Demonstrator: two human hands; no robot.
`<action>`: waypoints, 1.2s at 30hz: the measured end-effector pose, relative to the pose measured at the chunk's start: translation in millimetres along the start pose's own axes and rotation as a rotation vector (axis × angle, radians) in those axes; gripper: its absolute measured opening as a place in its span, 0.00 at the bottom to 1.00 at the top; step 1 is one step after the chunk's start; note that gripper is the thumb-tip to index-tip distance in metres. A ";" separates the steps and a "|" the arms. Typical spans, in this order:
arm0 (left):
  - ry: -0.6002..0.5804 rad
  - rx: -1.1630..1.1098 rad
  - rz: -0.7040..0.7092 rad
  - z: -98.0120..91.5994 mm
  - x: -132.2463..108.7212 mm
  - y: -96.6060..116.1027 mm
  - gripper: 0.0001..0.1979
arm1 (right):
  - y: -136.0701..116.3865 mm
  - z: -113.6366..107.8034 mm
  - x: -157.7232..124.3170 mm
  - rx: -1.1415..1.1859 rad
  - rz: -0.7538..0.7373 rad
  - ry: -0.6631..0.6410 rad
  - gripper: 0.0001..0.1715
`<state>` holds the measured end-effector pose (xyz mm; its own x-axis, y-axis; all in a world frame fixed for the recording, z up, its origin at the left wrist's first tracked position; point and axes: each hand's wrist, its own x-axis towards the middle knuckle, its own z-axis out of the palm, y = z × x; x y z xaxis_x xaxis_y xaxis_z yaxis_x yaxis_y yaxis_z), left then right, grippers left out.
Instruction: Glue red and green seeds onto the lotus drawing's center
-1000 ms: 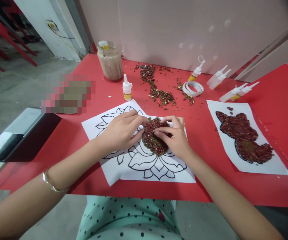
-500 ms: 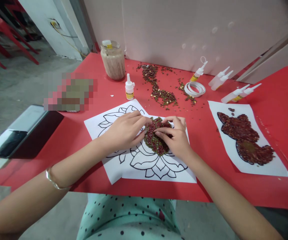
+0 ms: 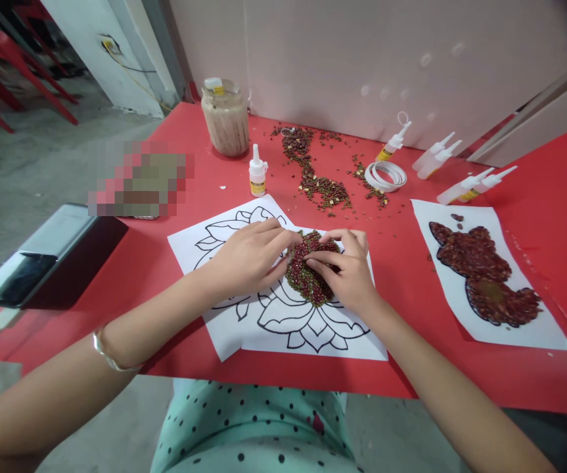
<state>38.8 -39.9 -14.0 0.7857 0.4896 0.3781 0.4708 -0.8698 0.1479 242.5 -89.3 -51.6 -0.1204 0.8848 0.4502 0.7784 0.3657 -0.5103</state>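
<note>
A white sheet with a black lotus outline (image 3: 307,328) lies on the red table (image 3: 401,263) in front of me. A patch of red and green seeds (image 3: 307,276) fills its middle petal. My left hand (image 3: 246,256) rests on the sheet. Its fingers are stretched out, with the tips against the patch's left edge. My right hand (image 3: 347,266) lies on the patch's right side, fingers bent and spread over the seeds. Neither hand holds anything that I can see.
Loose seeds (image 3: 320,184) are scattered behind the sheet, next to a small glue bottle (image 3: 257,172), a jar (image 3: 225,118), a tape roll (image 3: 385,175) and several more glue bottles (image 3: 465,187). A finished seed picture (image 3: 485,272) lies at right. A dark tablet (image 3: 46,256) sits at left.
Both hands stay on the seed patch, with only small shifts of the fingertips. The view has drifted slightly.
</note>
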 end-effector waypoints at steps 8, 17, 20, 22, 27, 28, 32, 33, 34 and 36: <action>0.008 -0.001 -0.005 0.2 -1.4 -0.8 0.10 | 0.1 0.5 -0.3 -0.015 -0.018 -0.009 0.06; -0.004 0.004 -0.021 -0.6 -0.1 -0.7 0.10 | -1.3 0.1 -0.3 -0.032 -0.039 -0.014 0.07; -0.003 0.006 -0.020 0.2 -0.4 -0.7 0.10 | -1.6 0.1 -0.3 -0.037 -0.044 -0.022 0.07; -0.001 0.005 -0.020 0.4 -0.5 -0.7 0.10 | -1.2 0.1 -0.4 -0.032 -0.038 -0.019 0.07; -0.006 0.003 -0.020 0.1 -0.8 -1.1 0.10 | 0.8 0.2 -0.4 -0.008 -0.011 0.004 0.07; -0.006 0.002 -0.020 0.1 -0.8 -1.2 0.10 | 1.1 0.3 -0.4 -0.009 -0.012 0.004 0.07; -0.008 -0.003 -0.022 0.0 -0.7 -1.0 0.10 | 1.2 0.8 -0.3 -0.023 -0.031 -0.003 0.07; -0.011 -0.004 -0.023 -0.1 -0.5 -0.8 0.10 | 1.1 0.8 -0.3 -0.027 -0.035 -0.004 0.07; -0.015 -0.004 -0.026 -0.3 -0.3 -0.7 0.10 | 1.0 0.8 -0.2 -0.030 -0.036 -0.006 0.07; -0.021 -0.007 -0.032 -0.5 0.0 -0.5 0.11 | 0.8 0.7 -0.2 -0.035 -0.034 -0.011 0.07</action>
<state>38.4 -39.5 -13.7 0.7784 0.5182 0.3543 0.4931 -0.8540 0.1657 242.8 -88.9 -52.6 -0.1539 0.8752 0.4586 0.7947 0.3855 -0.4689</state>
